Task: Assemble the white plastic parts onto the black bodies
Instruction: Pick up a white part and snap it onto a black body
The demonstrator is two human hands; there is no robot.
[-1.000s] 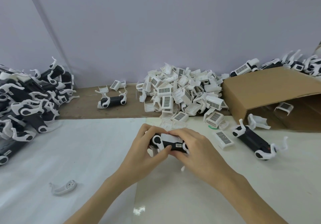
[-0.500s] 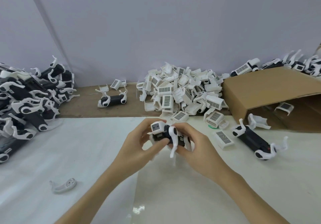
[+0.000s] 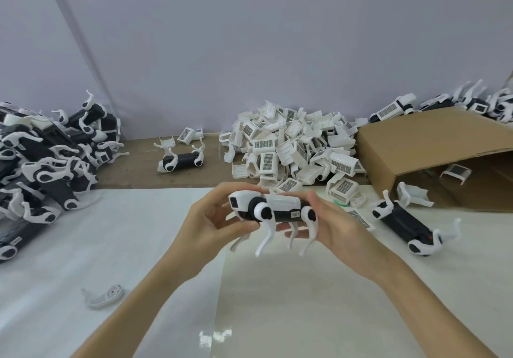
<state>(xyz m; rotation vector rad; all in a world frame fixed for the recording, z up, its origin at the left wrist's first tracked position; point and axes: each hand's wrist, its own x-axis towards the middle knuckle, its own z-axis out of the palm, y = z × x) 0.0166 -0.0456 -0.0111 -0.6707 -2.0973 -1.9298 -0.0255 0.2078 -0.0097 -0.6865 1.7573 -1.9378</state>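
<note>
Forearms reach in from six o'clock, over a tabletop (image 3: 277,302) covered in white sheeting, and meet at the centre of the view. At about eight o'clock a loose white leg piece (image 3: 103,297) lies alone on the sheet. The left hand (image 3: 211,224) has its grip curled round the front end of a black body (image 3: 273,213), thumb underneath and fingers over the top; the right hand (image 3: 336,227) grips the rear end in the same way. Raised above the tabletop, the body is level, with a white shell (image 3: 280,201) seated along its back and four white legs hanging down. At three o'clock, just beside the right hand, a second black body (image 3: 402,224) lies on the sheet with its white legs sticking up. Beyond it a brown cardboard box (image 3: 433,146) lies on its side with its mouth open toward the viewer, and a few white parts sit in and in front of the opening. At twelve o'clock, past the hands, a heap of white plastic parts (image 3: 291,149) rests against the wall. At eleven o'clock another black body with legs (image 3: 181,160) lies on bare brown board, well apart from the heap. At nine o'clock a large pile of black-and-white units (image 3: 47,157) is stacked against the left wall. More units (image 3: 472,105) lie behind the box at two o'clock.
</note>
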